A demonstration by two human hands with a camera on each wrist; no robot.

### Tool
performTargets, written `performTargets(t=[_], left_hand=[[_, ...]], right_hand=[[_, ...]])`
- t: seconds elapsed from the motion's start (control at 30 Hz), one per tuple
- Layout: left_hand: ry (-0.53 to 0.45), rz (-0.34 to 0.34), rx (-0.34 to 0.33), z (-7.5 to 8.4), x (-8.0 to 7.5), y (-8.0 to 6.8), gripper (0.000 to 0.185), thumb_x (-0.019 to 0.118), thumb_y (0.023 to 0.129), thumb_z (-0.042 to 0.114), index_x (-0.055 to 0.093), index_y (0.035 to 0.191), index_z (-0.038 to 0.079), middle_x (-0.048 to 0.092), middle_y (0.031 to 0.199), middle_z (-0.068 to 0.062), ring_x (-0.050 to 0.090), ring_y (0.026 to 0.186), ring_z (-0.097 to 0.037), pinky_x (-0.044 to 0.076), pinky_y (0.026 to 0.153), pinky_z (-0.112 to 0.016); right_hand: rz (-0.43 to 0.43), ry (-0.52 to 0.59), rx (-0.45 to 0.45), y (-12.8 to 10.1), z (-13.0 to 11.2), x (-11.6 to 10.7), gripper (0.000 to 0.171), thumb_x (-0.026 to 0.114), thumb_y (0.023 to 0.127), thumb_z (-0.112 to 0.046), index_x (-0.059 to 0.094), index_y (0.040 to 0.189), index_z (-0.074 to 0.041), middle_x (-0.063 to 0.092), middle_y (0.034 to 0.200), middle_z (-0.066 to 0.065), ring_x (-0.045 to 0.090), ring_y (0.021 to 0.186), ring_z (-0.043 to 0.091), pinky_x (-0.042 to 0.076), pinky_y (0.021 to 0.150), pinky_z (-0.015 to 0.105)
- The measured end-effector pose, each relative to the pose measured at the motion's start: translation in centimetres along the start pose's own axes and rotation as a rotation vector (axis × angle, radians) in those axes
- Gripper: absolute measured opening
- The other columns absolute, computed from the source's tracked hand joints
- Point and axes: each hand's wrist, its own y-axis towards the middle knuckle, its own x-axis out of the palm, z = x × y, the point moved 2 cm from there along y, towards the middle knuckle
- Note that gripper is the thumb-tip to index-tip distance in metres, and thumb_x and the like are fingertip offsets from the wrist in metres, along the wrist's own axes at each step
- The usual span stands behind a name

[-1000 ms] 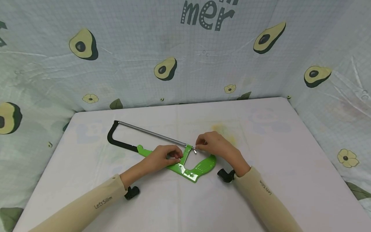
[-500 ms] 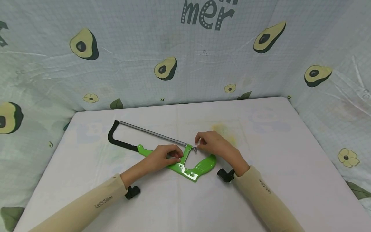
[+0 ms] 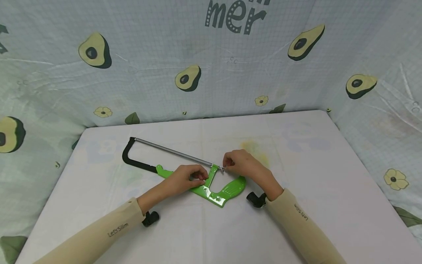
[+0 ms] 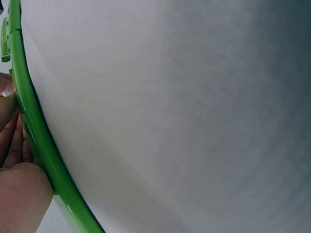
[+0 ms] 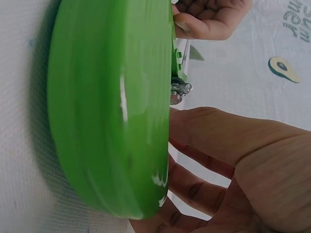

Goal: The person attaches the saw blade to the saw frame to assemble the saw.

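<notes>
In the head view a hacksaw (image 3: 184, 168) lies flat on the white surface (image 3: 313, 176), a little left of its middle, with the black front bow pointing to the far left and the green handle (image 3: 227, 190) nearest the person. A thin metal rod (image 3: 173, 151) runs along its far side from the black bow to the green frame. The left hand (image 3: 184, 178) rests on the green frame just left of the handle opening, fingers curled down onto it and gripping it. The right hand (image 3: 240, 165) sits just right of the frame's upper post, its fingertips pinching the small wing nut (image 3: 221, 169) at the end of the rod. Both arms wear beige sleeves, and a black wrist mount (image 3: 255, 199) shows under each wrist. A cloth backdrop (image 3: 211, 62) printed with avocados rises behind and beside the surface. In the left wrist view the green frame (image 4: 36, 145) curves down the left edge, with fingers (image 4: 12, 145) of the left hand pressed against it and the white surface (image 4: 194, 116) filling the rest. In the right wrist view the handle (image 5: 107, 107) fills the left half, very close and edge-on; the wing nut (image 5: 179, 92) shows at its right edge, the right hand (image 5: 233, 160) lies curled just below it, and the left hand (image 5: 209, 17) appears at the top, closed on the frame.
</notes>
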Motion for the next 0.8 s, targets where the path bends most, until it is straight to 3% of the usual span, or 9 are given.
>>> performTargets(t=[0.27, 0.6, 0.8], left_hand=[[0.003, -0.038, -0.026, 0.1, -0.4, 0.3, 0.013, 0.073, 0.094, 0.007, 0.070, 0.107, 0.008, 0.070, 0.099, 0.002, 0.063, 0.091, -0.008, 0.054, 0.084, -0.027], [0.019, -0.139, -0.035, 0.8, -1.1, 1.3, 0.012, 0.074, 0.092, 0.007, 0.069, 0.103, 0.004, 0.069, 0.090, 0.001, 0.060, 0.082, -0.005, 0.053, 0.076, -0.023], [0.057, -0.206, -0.062, 1.4, -1.4, 1.5, 0.016, 0.074, 0.093, 0.010, 0.070, 0.107, 0.006, 0.070, 0.100, 0.000, 0.062, 0.088, -0.007, 0.053, 0.079, -0.023]], right_hand=[[-0.016, -0.012, -0.012, 0.2, -0.1, -0.1, 0.005, 0.076, 0.091, -0.008, 0.072, 0.089, -0.010, 0.065, 0.082, -0.002, 0.056, 0.078, 0.013, 0.049, 0.072, 0.027], [-0.029, 0.001, -0.004, 0.1, -0.2, 0.1, 0.006, 0.076, 0.091, -0.009, 0.071, 0.088, -0.011, 0.063, 0.081, -0.002, 0.054, 0.077, 0.013, 0.048, 0.070, 0.026], [-0.033, -0.010, 0.001, 0.0, -0.4, 0.1, 0.006, 0.076, 0.092, -0.011, 0.072, 0.088, -0.011, 0.063, 0.081, -0.003, 0.053, 0.078, 0.013, 0.047, 0.071, 0.027]])
